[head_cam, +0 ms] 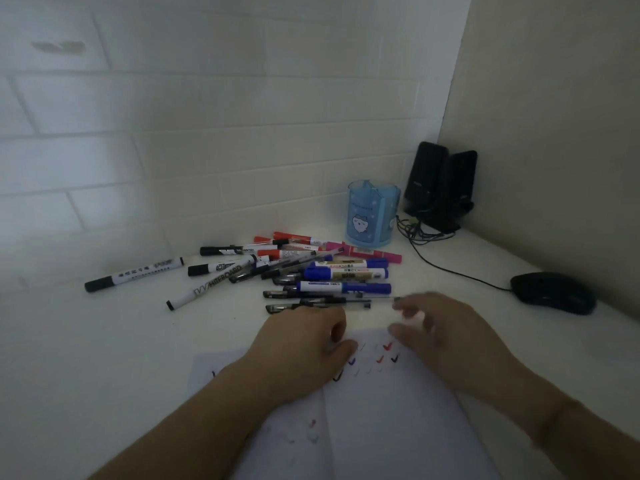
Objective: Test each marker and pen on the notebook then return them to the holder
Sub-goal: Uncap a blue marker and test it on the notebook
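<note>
Presently my left hand (304, 344) rests curled on the notebook (381, 427), steadying it — right hand (446, 327) blurred, grip indeterminable, reaching at twelve o'clock toward the pens (311, 271).

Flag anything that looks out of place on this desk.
The markers and pens lie in a loose heap on the white desk, while the blue translucent plastic holder stands beside them, apparently with none inside. Nothing looks spilled or broken.

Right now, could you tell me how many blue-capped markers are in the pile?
3, stacked at the pile's right: top, middle, bottom. Others may lie hidden underneath.
</note>
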{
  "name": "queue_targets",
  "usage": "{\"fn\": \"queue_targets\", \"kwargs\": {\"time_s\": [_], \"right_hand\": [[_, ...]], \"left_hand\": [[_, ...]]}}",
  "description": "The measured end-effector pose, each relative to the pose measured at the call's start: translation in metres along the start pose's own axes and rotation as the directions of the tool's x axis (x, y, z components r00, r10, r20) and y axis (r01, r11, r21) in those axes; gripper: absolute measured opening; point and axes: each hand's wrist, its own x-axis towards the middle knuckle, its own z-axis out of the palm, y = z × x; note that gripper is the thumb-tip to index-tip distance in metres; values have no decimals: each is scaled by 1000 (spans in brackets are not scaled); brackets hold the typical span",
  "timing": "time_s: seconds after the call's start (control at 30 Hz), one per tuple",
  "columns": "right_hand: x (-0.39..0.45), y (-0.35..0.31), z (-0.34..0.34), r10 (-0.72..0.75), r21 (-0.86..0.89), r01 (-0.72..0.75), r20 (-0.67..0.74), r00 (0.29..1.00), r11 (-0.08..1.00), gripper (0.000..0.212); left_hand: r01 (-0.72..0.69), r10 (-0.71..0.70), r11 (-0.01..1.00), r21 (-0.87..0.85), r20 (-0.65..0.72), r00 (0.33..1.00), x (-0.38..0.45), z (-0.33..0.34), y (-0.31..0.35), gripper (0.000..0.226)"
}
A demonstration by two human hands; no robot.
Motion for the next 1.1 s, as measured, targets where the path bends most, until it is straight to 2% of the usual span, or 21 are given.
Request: {"fn": "queue_targets", "kwargs": {"time_s": [0.1,0.23,0.4,0.47,0.6,0.67,0.73,0.8,0.83,0.87,0.9,0.97,1.03,1.1], "right_hand": [[35,7,10,-15,-92,6,-96,995,996,33],[66,2,28,3,-61,-11,-132,991,998,27],[82,4,38,-40,-147,25,-98,994,989,21],[83,5,32,-88,-149,71,-109,990,986,18],[56,-8,5,-161,17,169,-218,962,985,17],[29,-20,-9,-227,99,257,-241,944,961,15],[3,-33,-15,-171,289,274,-335,926,917,10],[-12,-43,-15,73,614,201,-392,917,763,7],[-16,-47,-12,170,750,149,-331,928,645,10],[-17,-50,-7,185,832,110,-248,951,544,11],[-18,-51,-2,149,866,74,-168,974,495,14],[-19,-49,8,54,864,50,-89,995,500,18],[-20,-42,13,33,828,78,-116,993,556,17],[-18,-35,12,67,771,100,-183,981,629,20]], "left_hand": [[-17,17,1000,-21,6,1000,0,-1,0,21],[-4,4,1000,-14,-6,1000,-1,0,0,23],[6,-9,999,-47,-64,998,-1,0,1,20],[15,-22,999,-52,-130,991,-1,0,0,22],[-2,-7,1000,-19,-420,907,-1,1,-5,45],[-11,36,998,54,-476,879,-1,0,-4,48],[-59,86,996,73,-440,894,-2,-4,3,38],[-95,84,995,-12,-367,926,-4,-7,12,33],[-145,119,988,-49,-349,930,-6,-4,12,32],[-202,157,973,-115,-315,936,-7,-1,15,28],[-271,212,947,-171,-303,929,-8,0,19,21],[-370,305,899,-236,-271,913,-10,3,21,9],[-395,339,873,-285,-225,913,-10,6,16,7],[-375,329,878,-298,-196,924,-8,8,12,16]]}}
